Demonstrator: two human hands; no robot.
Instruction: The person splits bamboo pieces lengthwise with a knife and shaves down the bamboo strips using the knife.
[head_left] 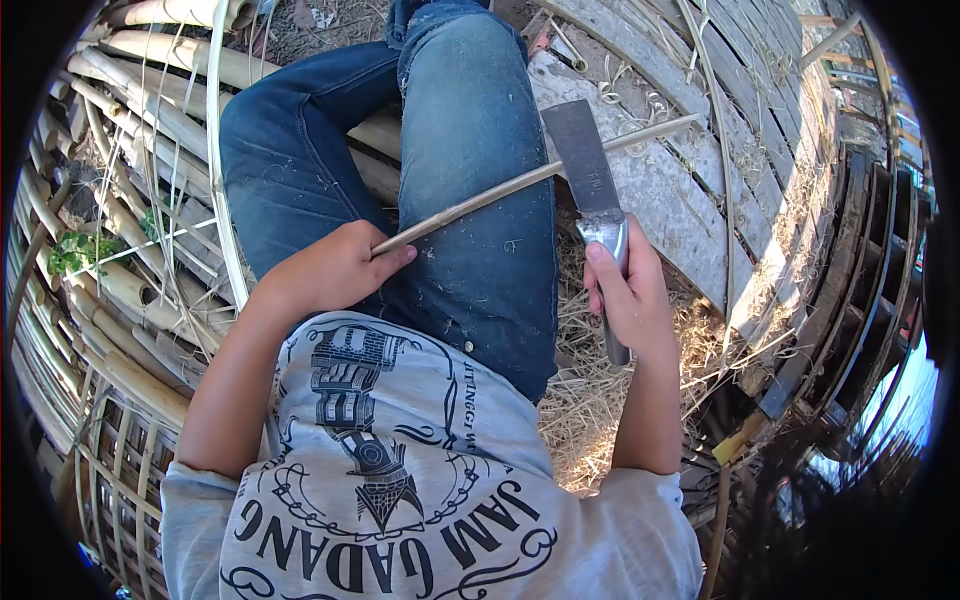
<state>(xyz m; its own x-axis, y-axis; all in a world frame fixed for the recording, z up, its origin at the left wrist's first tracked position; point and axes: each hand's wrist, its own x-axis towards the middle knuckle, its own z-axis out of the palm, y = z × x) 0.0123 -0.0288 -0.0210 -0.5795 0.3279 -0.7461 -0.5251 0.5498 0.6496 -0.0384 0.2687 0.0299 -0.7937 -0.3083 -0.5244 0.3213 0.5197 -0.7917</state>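
Note:
My left hand (pixel 345 262) is closed around the near end of a thin bamboo strip (pixel 480 199). The strip slants up to the right across the thigh of my jeans and past the knee side. In my right hand (pixel 632 290) is a broad-bladed knife (pixel 588 165), gripped by its pale metal-collared handle. The dark, square-ended blade points up and away, crossing over the strip. Whether the blade's edge touches the strip I cannot tell. The handle's butt sticks out below my right palm.
Bamboo poles (pixel 150 110) are stacked on the left, with a long pale strip (pixel 216 150) upright beside my leg. Weathered wooden boards (pixel 680 190) lie at the right, and shavings (pixel 590 420) cover the ground beside my hip. A dark slatted structure (pixel 850 290) stands far right.

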